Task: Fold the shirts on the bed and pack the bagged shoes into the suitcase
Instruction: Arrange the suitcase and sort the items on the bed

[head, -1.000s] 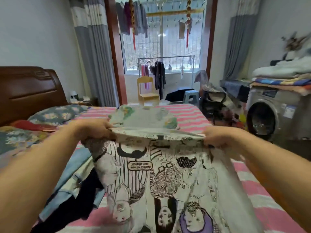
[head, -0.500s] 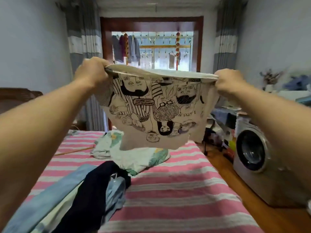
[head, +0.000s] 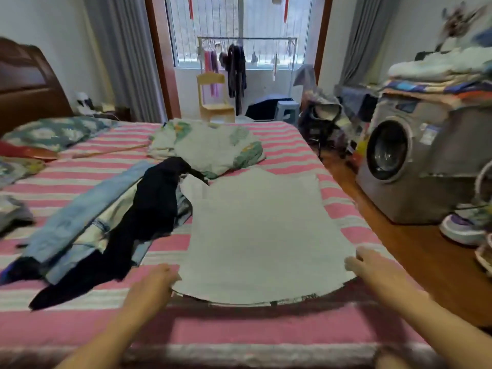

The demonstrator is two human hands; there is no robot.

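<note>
Pale grey cotton: the shirt (head: 262, 230) lay flat, plain side up, on the near-right part of the bed (head: 239, 331), hem toward me, collar end far. I judged it light, soft and limp, w/ no stiffness, so it would sag if lifted from one point; best taken at two hem corners or at the side seams. Left hand (head: 153, 284) sat at the near-left hem corner, fingers curled at the edge and seemingly pinching it, though blur left that unsure. Right hand (head: 368, 265) was at the near-right corner, fingers bent over the cloth edge; a true pinch I couldn't tell. Obstacles: a heap of clothes (head: 111, 222), denim and a dark garment, just left of the shirt, touching its far-left edge approx.; a floral bundle (head: 213, 145) beyond the collar. A washing machine (head: 415, 161) stood right, off the bed. No suitcase or bagged shoes in view.
</note>
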